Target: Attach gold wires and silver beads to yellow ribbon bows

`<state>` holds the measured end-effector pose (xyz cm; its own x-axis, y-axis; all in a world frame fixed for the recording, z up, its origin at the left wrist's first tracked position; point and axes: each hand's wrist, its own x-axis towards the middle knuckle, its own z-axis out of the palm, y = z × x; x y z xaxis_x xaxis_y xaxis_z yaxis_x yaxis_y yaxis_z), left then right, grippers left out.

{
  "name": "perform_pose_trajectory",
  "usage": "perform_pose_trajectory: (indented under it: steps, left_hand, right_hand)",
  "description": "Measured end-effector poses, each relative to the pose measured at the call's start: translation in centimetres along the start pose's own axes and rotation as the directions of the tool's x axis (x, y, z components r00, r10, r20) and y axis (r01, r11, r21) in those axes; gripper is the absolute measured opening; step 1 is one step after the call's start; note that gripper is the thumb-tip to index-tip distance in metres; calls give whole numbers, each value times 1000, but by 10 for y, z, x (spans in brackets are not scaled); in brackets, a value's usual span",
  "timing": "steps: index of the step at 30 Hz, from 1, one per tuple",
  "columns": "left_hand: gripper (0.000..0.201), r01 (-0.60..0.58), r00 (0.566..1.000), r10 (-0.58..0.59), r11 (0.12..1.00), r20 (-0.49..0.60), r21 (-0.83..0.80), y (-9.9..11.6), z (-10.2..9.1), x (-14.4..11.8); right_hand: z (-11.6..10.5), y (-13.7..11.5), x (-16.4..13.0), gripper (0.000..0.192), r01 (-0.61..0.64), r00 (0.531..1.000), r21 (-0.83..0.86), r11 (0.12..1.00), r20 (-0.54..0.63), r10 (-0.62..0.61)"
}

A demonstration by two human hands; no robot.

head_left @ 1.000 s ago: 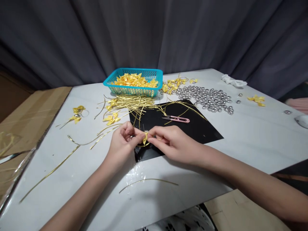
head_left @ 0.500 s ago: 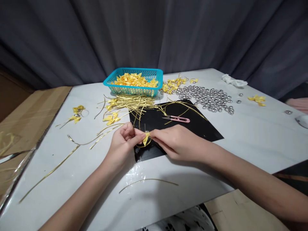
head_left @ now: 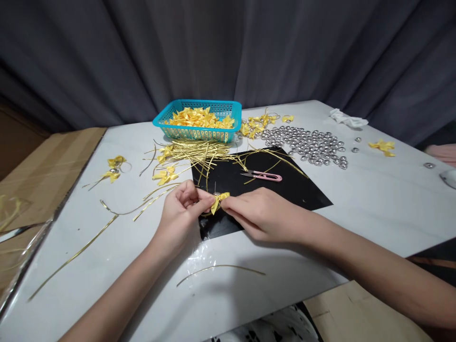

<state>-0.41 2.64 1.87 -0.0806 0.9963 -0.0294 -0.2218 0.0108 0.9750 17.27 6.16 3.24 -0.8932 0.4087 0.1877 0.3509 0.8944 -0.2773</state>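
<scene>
yellow ribbon bow [head_left: 218, 199] sits pinched between the left hand [head_left: 181, 213] and right hand [head_left: 260, 213], both clamped on it above the black sheet [head_left: 285, 183] on the bench [head_left: 374, 209].

Both my forearms come in from the bottom edge, bare, angled toward centre. My left hand [head_left: 180, 209] sits palm-in, fingers curled, thumb & index pinched shut at the tips. My right hand [head_left: 256, 213] lies flatter, knuckles up, wrist low, thumb & index also pinched. Fingertips of the 2 hands nearly meet.
</scene>
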Motion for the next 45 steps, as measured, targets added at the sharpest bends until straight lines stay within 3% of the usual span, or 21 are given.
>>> perform_pose_trajectory:
  steps: [2, 4, 5, 7, 9, 10, 11, 15, 18, 22, 27, 29, 36, 40, 45]
  left_hand:
    - [42, -21, 1000, 22, 999, -19, 34, 1, 0, 0]
    - [41, -64, 997, 68, 993, -38, 95, 4, 0, 0]
    - [40, -92, 994, 98, 987, -46, 131, 5, 0, 0]
    - [40, -151, 985, 163, 969, -48, 198, 8, 1, -1]
    - [39, -192, 977, 208, 949, -37, 250, 9, 3, -4]
    - [39, -206, 975, 221, 941, -30, 268, 9, 4, -5]
    - [39, -215, 973, 230, 935, -22, 282, 8, 5, -6]
    - [38, -232, 970, 243, 927, 0, 296, 5, 5, -8]
    - [38, -248, 967, 256, 922, 12, 297, 3, 5, -8]
    - [37, -266, 962, 273, 908, 25, 323, 3, 7, -10]
    - [36, -277, 957, 291, 893, 15, 354, 1, 8, -10]
    - [37, -282, 954, 298, 895, 5, 345, 0, 7, -10]
    - [38, -291, 949, 314, 904, -24, 313, -2, 7, -8]
    - [39, -296, 946, 323, 902, -37, 313, -2, 6, -10]
    - [39, -329, 929, 365, 888, -58, 321, 0, 6, -11]
  right_hand:
    - [2, 0, 1, 18, 4, 998, 49, 999, -55, -1]
    - [3, -1, 2, 15, -13, 979, 166, 986, -200, 47]
    - [3, -2, 3, 13, -42, 948, 256, 966, -296, 120]
    - [2, -2, 7, 10, -120, 837, 478, 870, -423, 348]
    - [0, -2, 10, 12, -194, 728, 663, 723, -397, 559]
    - [0, -1, 12, 13, -218, 702, 725, 654, -349, 621]
    - [0, 0, 13, 14, -232, 700, 767, 598, -296, 650]
    - [3, 3, 17, 15, -232, 778, 852, 469, -127, 615]
    - [6, 0, 20, 12, -213, 787, 867, 450, -120, 605]
    - [6, -1, 22, 9, -192, 799, 810, 555, -200, 567]
    - [9, -1, 25, 9, -115, 860, 636, 763, -320, 397]
    - [11, -2, 27, 11, -116, 851, 628, 769, -336, 402]
    - [14, -5, 33, 8, -151, 757, 758, 635, -324, 567]
    - [12, -3, 35, 10, -116, 758, 808, 578, -304, 577]
    - [9, 2, 36, 11, -94, 795, 841, 532, -259, 549]
